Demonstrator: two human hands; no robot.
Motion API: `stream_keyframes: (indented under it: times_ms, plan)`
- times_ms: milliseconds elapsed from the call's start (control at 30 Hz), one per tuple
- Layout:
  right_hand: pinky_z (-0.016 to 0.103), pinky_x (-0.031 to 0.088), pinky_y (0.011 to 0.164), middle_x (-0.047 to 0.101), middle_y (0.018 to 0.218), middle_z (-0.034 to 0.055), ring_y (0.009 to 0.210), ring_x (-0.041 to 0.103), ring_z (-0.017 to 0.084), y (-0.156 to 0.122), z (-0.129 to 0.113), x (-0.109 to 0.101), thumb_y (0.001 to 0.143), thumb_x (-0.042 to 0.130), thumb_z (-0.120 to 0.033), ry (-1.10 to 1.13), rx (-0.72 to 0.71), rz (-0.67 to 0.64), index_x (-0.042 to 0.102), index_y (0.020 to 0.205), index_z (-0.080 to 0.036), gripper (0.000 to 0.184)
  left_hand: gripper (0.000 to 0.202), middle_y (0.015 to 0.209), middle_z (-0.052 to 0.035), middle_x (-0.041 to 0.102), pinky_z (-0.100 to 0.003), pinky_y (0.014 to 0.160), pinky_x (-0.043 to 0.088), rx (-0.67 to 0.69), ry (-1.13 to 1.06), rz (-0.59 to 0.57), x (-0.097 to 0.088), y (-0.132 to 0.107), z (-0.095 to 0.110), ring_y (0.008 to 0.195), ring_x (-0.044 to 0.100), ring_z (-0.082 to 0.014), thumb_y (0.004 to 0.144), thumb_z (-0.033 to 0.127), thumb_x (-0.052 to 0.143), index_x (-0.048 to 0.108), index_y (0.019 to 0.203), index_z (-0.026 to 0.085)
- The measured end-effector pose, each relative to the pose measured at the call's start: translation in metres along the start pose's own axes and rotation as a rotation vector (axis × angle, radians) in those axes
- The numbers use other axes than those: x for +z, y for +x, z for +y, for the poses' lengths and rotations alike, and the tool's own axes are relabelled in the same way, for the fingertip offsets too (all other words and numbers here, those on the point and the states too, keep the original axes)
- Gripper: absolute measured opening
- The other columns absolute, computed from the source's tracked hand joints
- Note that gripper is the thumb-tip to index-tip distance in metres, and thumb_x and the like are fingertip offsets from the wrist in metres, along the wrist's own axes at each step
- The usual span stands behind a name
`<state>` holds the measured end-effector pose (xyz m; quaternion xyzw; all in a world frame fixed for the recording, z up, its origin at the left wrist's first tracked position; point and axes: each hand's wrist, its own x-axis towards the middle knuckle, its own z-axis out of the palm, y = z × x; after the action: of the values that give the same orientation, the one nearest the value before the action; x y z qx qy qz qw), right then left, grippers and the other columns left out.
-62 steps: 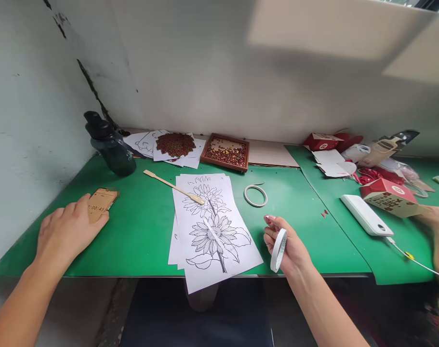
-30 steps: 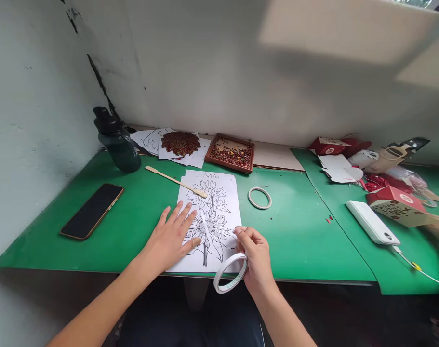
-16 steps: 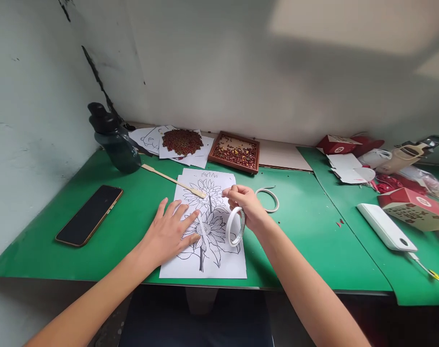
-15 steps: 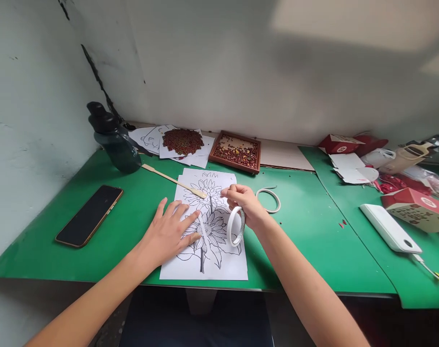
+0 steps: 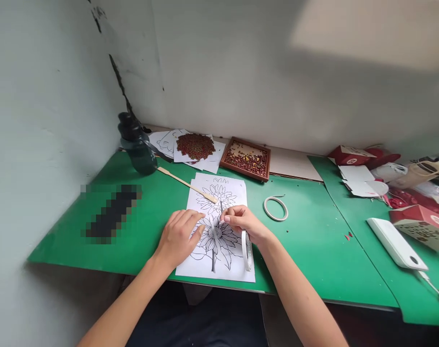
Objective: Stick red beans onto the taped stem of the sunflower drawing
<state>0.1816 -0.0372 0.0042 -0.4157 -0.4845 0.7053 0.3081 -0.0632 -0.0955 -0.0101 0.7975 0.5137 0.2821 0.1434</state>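
Between left hand (image 5: 178,238) and right hand (image 5: 247,225), about equally near both: pale strip (image 5: 214,230) on a sunflower drawing (image 5: 221,248), long axis running away from the wrists. At left, loosely curved fingers, thumb apart, nothing seen in grip. At right, pinched fingertips, contents too small to tell, with tape roll (image 5: 244,250) hanging below.

Green bench (image 5: 313,250), by count: tape rolls (image 5: 245,248), 2, counting the flat ring (image 5: 276,219). Drawn flowers (image 5: 219,236), 2, on one top sheet (image 5: 239,270). Sheets in that stack: at least 2, edges overlap too closely to be sure. Wooden stick (image 5: 186,184), 1. Framed tray (image 5: 244,174), 1. Grain heap (image 5: 195,146), 1. Dark bottle (image 5: 139,154), 1. White power bank (image 5: 396,243), 1, on 1 cable (image 5: 433,286). Red boxes (image 5: 418,224), 2, counting the rear one (image 5: 351,156). Red scraps (image 5: 347,237), 2. Pixelated dark patch (image 5: 114,212), 1
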Motion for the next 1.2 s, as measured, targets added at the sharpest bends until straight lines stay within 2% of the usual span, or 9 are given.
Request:
stream_keyframes:
  times_ms: [133,300,433,533,733,900,1000,1100,1200]
  plan:
    - [0.024,0.019,0.049,0.069,0.08,0.0038,0.051,0.032,0.005,0.001,0.002,0.008,0.072,0.089,-0.055,-0.002,-0.066,-0.003,0.05,0.056,-0.017,0.056,0.023,0.115,-0.0002,0.074,-0.038,0.092,0.055,-0.099,-0.159,-0.041,-0.002,-0.003,0.018,0.101,0.068,-0.0202,0.101,0.031,0.062,0.067,0.124,0.028]
    - [0.025,0.021,0.051,0.067,0.078,0.0017,0.052,0.031,0.005,-0.003,0.008,0.009,0.073,0.087,-0.06,-0.005,-0.111,-0.045,0.057,0.06,-0.016,0.055,0.018,0.107,-0.001,0.074,-0.033,0.085,0.056,-0.086,-0.318,0.082,0.012,-0.001,0.034,0.092,0.071,-0.0178,0.101,0.028,0.062,0.069,0.117,0.028]
    - [0.025,0.018,0.049,0.048,0.057,-0.0047,0.05,0.028,0.006,-0.005,0.013,0.007,0.076,0.083,-0.065,-0.016,-0.095,-0.071,0.069,0.071,-0.015,0.052,0.017,0.109,-0.0012,0.073,-0.031,0.082,0.055,-0.092,-0.332,0.164,0.026,-0.006,0.044,0.088,0.071,-0.0157,0.102,0.027,0.062,0.069,0.117,0.027]
    - [0.025,0.016,0.048,0.039,0.052,-0.0074,0.048,0.026,0.006,-0.005,0.013,0.01,0.079,0.079,-0.067,-0.033,-0.083,-0.108,0.075,0.081,-0.014,0.054,0.015,0.103,-0.0006,0.073,-0.029,0.078,0.053,-0.095,-0.274,0.194,0.031,-0.01,0.046,0.087,0.07,-0.0153,0.102,0.025,0.061,0.07,0.113,0.026]
    - [0.024,0.019,0.047,0.039,0.049,-0.0075,0.047,0.026,0.006,-0.004,0.014,0.009,0.082,0.077,-0.067,-0.055,-0.104,-0.16,0.077,0.086,-0.011,0.056,0.012,0.096,0.0017,0.073,-0.028,0.074,0.049,-0.107,-0.205,0.168,0.027,-0.009,0.045,0.083,0.068,-0.0144,0.102,0.026,0.059,0.071,0.105,0.026]
    - [0.024,0.019,0.047,0.035,0.048,-0.0081,0.046,0.024,0.006,-0.004,0.015,0.005,0.087,0.069,-0.071,-0.026,-0.113,-0.158,0.077,0.086,-0.012,0.059,0.012,0.092,0.0009,0.074,-0.028,0.078,0.052,-0.181,-0.445,0.105,0.021,-0.003,0.049,0.082,0.067,-0.015,0.099,0.028,0.061,0.072,0.097,0.024]
    - [0.025,0.019,0.047,0.033,0.047,-0.0081,0.046,0.023,0.007,-0.007,0.012,0.003,0.091,0.062,-0.072,-0.025,-0.117,-0.177,0.078,0.087,-0.011,0.063,0.009,0.09,0.0013,0.073,-0.027,0.079,0.054,-0.258,-0.545,0.122,0.019,-0.001,0.049,0.082,0.066,-0.0142,0.096,0.026,0.063,0.071,0.091,0.023]
    - [0.025,0.019,0.047,0.031,0.046,-0.0082,0.046,0.023,0.007,-0.01,0.008,0.005,0.093,0.062,-0.071,-0.039,-0.125,-0.19,0.078,0.086,-0.011,0.063,0.011,0.092,0.0017,0.072,-0.026,0.077,0.055,-0.311,-0.576,0.15,0.018,-0.001,0.051,0.081,0.066,-0.0133,0.097,0.028,0.063,0.069,0.105,0.025]
    - [0.025,0.019,0.047,0.038,0.051,-0.0064,0.047,0.025,0.007,-0.012,0.005,0.008,0.092,0.063,-0.071,-0.036,-0.129,-0.178,0.078,0.086,-0.011,0.062,0.022,0.103,0.0007,0.07,-0.027,0.078,0.054,-0.236,-0.442,0.104,0.016,-0.002,0.055,0.084,0.066,-0.0136,0.099,0.032,0.065,0.067,0.121,0.029]
